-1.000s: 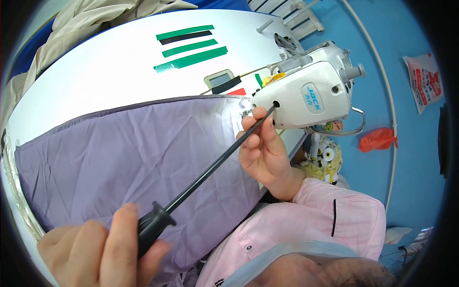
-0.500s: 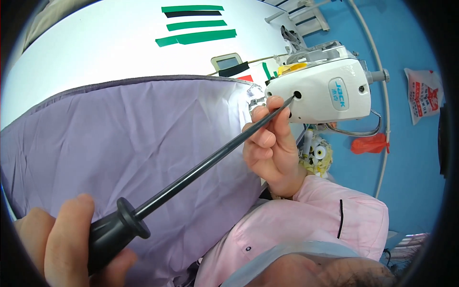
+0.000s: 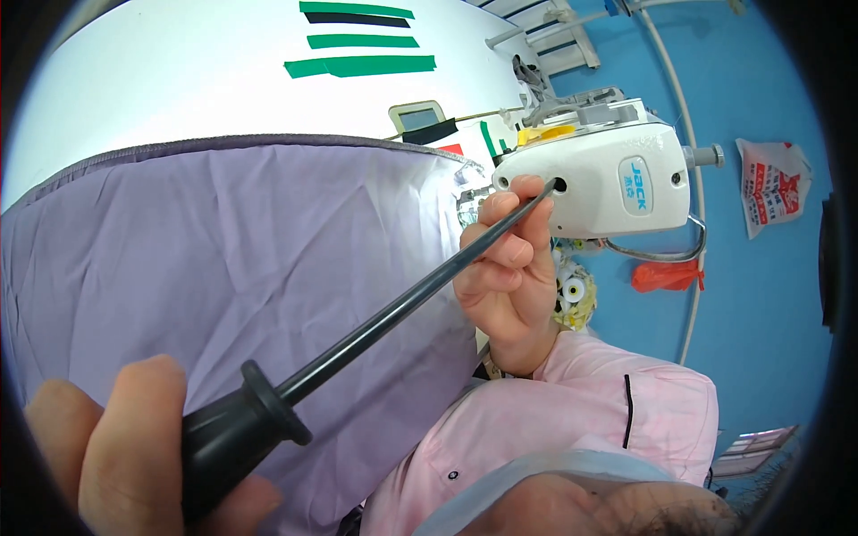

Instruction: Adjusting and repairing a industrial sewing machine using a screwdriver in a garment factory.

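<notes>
My left hand [image 3: 116, 456] at the lower left is closed around the black handle of a long screwdriver [image 3: 402, 304]. Its thin dark shaft runs up and right, and its tip sits in a round hole [image 3: 559, 185] in the end face of a white sewing machine head [image 3: 617, 183]. My right hand [image 3: 509, 277], in a pink sleeve, pinches the shaft just below the tip, fingers against the machine's end. A sheet of lilac fabric [image 3: 223, 259] lies spread on the white table [image 3: 179, 80] beneath the shaft.
Green and black tape strips [image 3: 362, 64] are stuck to the far tabletop. A small grey display panel [image 3: 416, 116] sits beside the machine. Thread cones [image 3: 572, 295] stand below the machine. On the blue floor lie a red bag [image 3: 666, 275] and a white printed bag [image 3: 773, 183].
The screwdriver tip stays in the machine's hole. The handle and my left hand now look nearer and larger at the lower left, and the view has shifted slightly.
</notes>
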{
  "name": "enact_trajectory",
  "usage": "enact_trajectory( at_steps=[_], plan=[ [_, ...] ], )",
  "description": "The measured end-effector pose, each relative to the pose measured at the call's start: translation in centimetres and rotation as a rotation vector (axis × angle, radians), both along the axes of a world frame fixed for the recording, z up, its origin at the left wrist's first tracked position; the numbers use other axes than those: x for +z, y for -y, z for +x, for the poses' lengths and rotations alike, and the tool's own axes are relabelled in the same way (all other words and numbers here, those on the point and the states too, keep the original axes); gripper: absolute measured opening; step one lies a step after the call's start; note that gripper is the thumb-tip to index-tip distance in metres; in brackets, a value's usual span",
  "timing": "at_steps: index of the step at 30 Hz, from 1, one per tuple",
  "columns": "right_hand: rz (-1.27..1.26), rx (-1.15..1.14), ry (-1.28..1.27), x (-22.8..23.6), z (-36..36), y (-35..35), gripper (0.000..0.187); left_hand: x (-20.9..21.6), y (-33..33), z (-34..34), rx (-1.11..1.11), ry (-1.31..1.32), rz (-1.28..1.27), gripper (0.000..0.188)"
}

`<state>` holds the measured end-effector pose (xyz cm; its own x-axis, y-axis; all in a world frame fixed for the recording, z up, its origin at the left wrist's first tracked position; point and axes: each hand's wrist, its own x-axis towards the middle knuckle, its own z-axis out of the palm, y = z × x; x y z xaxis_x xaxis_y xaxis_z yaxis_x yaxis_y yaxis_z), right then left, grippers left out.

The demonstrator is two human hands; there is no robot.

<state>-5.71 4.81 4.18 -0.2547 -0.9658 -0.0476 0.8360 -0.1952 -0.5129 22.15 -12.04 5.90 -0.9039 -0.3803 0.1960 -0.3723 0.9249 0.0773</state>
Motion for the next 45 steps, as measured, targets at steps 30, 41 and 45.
enact_trajectory(
  at_steps=[30, 41, 45],
  plan=[
    [-0.021, -0.021, 0.143, -0.1, -0.3, -0.1, 0.024, 6.9, 0.1, -2.7, -0.107, -0.049, 0.302, 0.053],
    [-0.041, 0.001, 0.169, 0.6, -0.4, -0.2, 0.024, 8.3, -1.2, -3.4, -0.191, -0.241, 0.287, 0.045],
    [0.0, -0.013, 0.208, 1.1, -0.5, -0.4, 0.019, 9.9, -2.2, -3.4, -0.172, -0.143, 0.181, 0.041]
  ],
)
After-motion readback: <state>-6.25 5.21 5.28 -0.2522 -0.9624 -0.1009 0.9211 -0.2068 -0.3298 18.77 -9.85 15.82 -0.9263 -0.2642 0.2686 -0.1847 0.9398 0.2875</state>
